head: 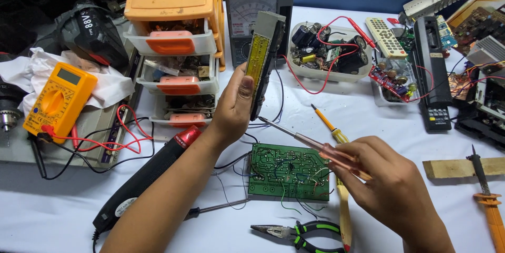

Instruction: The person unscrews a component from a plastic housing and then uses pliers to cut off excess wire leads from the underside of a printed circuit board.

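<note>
Head camera looks down, close, across the cluttered table (63, 216)

Electronics repair workshop: multimeter (58, 100), circuit board (289, 171), pliers (302, 230).

Left hand (234, 106) gripping upright remote control (264, 58), right hand (386, 182) clasping red-handled screwdriver (310, 145), over green circuit board (289, 171).

Left of the orange drawer cabinet (176, 8), a yellow multimeter (59, 100) shows a small grey rectangular screen. Right of the cabinet, a grey analogue meter (252, 8) has a pale dial window. Below-left of it, the black tool (144, 179) carries what looks like a white oval label.
</note>
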